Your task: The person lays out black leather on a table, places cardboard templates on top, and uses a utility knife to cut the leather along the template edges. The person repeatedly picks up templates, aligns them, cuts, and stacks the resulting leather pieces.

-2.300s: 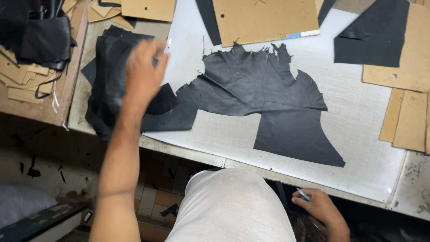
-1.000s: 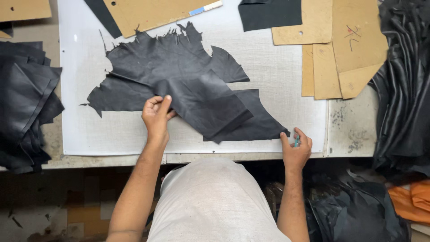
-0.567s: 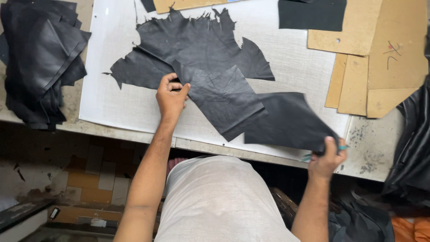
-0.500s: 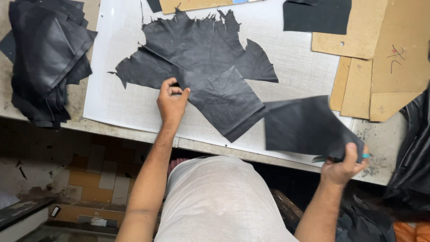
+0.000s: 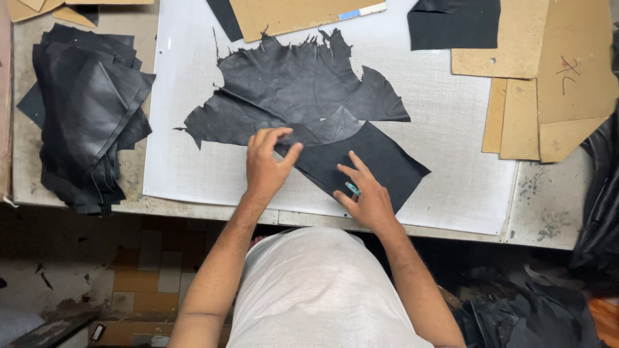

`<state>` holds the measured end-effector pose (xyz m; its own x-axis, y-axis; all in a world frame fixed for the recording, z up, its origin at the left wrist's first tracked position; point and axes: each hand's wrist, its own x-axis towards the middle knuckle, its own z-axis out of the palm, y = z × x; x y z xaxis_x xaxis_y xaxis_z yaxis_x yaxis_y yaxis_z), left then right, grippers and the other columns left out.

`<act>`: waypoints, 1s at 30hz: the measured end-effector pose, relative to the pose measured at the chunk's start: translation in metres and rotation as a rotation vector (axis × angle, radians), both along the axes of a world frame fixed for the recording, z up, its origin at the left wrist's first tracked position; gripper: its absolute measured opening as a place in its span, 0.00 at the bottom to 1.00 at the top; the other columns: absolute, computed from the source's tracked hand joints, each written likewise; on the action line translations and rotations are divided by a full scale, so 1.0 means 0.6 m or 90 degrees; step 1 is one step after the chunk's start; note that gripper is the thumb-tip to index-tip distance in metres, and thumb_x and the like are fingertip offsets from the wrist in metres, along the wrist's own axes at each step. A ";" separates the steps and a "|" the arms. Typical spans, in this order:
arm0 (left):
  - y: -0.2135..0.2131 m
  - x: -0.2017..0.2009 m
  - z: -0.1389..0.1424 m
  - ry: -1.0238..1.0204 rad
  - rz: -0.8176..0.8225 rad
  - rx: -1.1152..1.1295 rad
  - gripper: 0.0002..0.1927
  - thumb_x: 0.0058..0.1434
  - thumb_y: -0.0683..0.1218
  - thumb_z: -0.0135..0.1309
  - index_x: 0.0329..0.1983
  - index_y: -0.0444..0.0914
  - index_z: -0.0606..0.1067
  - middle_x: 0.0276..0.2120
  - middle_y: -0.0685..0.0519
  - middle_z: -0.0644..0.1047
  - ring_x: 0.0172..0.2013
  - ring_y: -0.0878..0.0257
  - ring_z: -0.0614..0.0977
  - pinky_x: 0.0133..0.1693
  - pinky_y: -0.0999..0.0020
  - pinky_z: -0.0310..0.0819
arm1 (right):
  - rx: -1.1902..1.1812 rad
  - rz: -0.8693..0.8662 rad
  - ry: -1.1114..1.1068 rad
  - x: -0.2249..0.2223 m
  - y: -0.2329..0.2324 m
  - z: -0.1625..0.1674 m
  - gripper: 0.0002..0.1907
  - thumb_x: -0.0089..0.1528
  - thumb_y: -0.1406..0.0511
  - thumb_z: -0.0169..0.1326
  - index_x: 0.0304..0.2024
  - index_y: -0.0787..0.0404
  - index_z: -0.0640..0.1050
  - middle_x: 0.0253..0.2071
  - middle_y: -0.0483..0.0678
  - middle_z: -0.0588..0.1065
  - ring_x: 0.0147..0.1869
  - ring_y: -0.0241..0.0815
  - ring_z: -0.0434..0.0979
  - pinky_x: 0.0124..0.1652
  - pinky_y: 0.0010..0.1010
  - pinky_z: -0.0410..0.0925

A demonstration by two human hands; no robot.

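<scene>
Hands meet on a ragged-edged sheet of thin black leather [image 5: 303, 90] spread flat over a white textured cutting mat [image 5: 193, 161]. The left hand [image 5: 265, 166] has its thumb and fingers curled together, pinching a raised fold of the hide where its lower edge overlaps a straight-cut dark leather panel [image 5: 367, 161]; the pinch seems meant to lift or tug that edge so it lies smooth. The right hand [image 5: 364, 196] lies open, its fingers spread flat on the panel, pressing it to the mat so it cannot slide. A small teal-handled tool [image 5: 352, 189] shows between its fingers, seemingly tucked there so the fingertips stay free; whether it is truly gripped I cannot tell.

The mat rests on a worn, stained grey table [image 5: 548, 212]. To the left, a stack of folded black leather pieces [image 5: 87, 116] sits partly off the mat, near enough to reach. Along the top and right lie tan cardboard pattern templates [image 5: 548, 64], some overlapping, with another rectangular black leather scrap [image 5: 454, 22] between them. Beyond the right edge hangs more black hide [image 5: 599, 212], and dark offcuts [image 5: 516, 309] lie heaped on the floor below. Under the table at left the floor shows dull brown tiles [image 5: 148, 270].
</scene>
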<state>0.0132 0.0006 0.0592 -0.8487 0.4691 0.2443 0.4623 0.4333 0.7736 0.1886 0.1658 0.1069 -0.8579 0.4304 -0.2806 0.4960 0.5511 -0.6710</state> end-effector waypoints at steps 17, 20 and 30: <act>0.058 -0.083 -0.022 0.109 -0.183 -0.098 0.19 0.45 0.53 0.70 0.39 0.42 0.81 0.36 0.49 0.80 0.41 0.48 0.82 0.44 0.50 0.72 | -0.259 -0.165 0.294 -0.042 -0.021 -0.105 0.32 0.61 0.73 0.56 0.69 0.65 0.65 0.79 0.54 0.54 0.41 0.32 0.79 0.38 0.23 0.76; 0.034 -0.085 0.012 0.032 -0.295 -0.022 0.12 0.49 0.47 0.62 0.35 0.38 0.75 0.35 0.48 0.81 0.39 0.50 0.84 0.42 0.55 0.77 | -0.276 -0.205 0.355 -0.025 -0.021 -0.109 0.25 0.64 0.72 0.55 0.65 0.68 0.70 0.76 0.58 0.61 0.56 0.32 0.77 0.39 0.24 0.76; -0.332 -0.263 0.106 0.102 0.208 0.298 0.23 0.57 0.34 0.59 0.57 0.35 0.72 0.53 0.51 0.77 0.44 0.63 0.81 0.49 0.67 0.78 | -0.210 -0.409 0.211 0.027 0.042 -0.098 0.18 0.69 0.68 0.55 0.61 0.69 0.73 0.47 0.55 0.79 0.29 0.30 0.73 0.19 0.18 0.57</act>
